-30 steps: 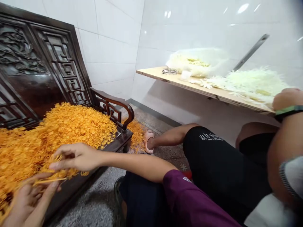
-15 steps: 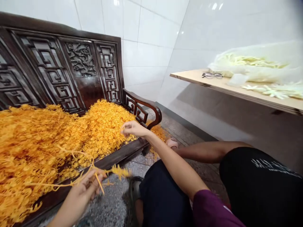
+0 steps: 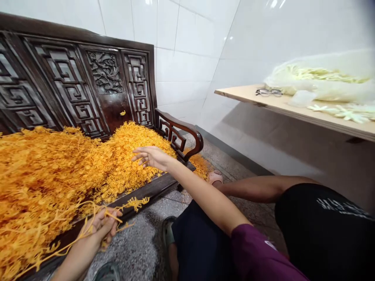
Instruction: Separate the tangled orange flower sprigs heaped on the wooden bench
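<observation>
Head view: before the bench (image 3: 158, 188), the left hand (image 3: 102, 225) pinches orange strands (image 3: 135, 203), their frilled end jutting past its grip; the right hand (image 3: 152, 158), loosely spread, hovers near the bench's orange heap (image 3: 123, 156).

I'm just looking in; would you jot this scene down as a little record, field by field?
Left hand: pinching orange strands
Right hand: open, fingers apart, in front of the orange heap
Heap's place: on a dark carved bench
Board: holds glasses, a pale bag
Nearby: another person's leg
</observation>
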The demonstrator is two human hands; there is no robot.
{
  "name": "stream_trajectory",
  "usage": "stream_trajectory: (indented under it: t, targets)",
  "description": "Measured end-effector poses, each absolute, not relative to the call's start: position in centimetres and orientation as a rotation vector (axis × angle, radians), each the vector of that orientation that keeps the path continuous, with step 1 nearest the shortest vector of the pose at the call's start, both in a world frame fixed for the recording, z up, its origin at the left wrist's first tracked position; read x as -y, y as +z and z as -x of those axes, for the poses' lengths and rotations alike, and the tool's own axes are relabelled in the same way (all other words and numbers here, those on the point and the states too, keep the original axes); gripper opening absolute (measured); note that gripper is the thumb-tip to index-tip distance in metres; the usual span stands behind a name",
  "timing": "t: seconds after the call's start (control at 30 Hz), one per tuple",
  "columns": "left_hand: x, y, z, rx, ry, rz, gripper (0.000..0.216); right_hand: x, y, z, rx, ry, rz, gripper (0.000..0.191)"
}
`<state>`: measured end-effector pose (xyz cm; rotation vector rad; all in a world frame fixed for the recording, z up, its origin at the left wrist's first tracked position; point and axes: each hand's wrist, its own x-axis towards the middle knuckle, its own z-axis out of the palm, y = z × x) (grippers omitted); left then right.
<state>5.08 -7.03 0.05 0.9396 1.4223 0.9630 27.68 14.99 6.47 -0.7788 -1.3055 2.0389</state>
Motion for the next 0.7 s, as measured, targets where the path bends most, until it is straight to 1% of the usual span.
stream_trajectory:
  t: [0.07,0.13,0.2,0.23,0.33,0.43,0.5,0.6,0.67,0.7]
  targets:
    - [7.2,0.0,-5.1,-1.359,1.023,-0.901,0.055,-14.0,5.4,-27.4,1.527,1.933,0.899,0.027]
    - [7.2,0.2,-5.0,-1.322,1.094,-0.845,0.053,-12.8,4.7,-26.9,1.737,1.872,0.909,0.036]
    - [6.8,0.6,-4.7,-1.324,1.155,-0.763,0.053,-11.8,4.1,-26.1,1.911,1.947,0.764,0.048]
    - [6.6,0.9,-4.6,-1.331,1.179,-0.726,0.054,-11.3,3.9,-25.6,1.973,2.005,0.651,0.049]
    - [5.7,1.8,-4.4,-1.354,1.259,-0.673,0.055,-10.1,3.2,-24.3,2.008,2.097,0.404,0.043]
    - [5.1,2.3,-4.1,-1.395,1.252,-0.708,0.052,-9.2,3.0,-23.8,1.842,2.083,0.385,0.041]
    - [5.1,2.3,-3.9,-1.440,1.194,-0.744,0.053,-8.8,3.1,-23.8,1.739,1.972,0.462,0.043]
    - [5.8,1.6,-4.0,-1.388,1.092,-0.821,0.050,-8.8,3.2,-23.7,1.733,1.697,0.621,0.041]
    - [6.6,1.2,-4.2,-1.290,1.032,-0.824,0.042,-9.6,3.2,-23.6,1.802,1.570,0.664,0.034]
    - [6.9,1.1,-4.3,-1.264,1.010,-0.799,0.039,-10.4,3.2,-23.7,1.830,1.495,0.676,0.027]
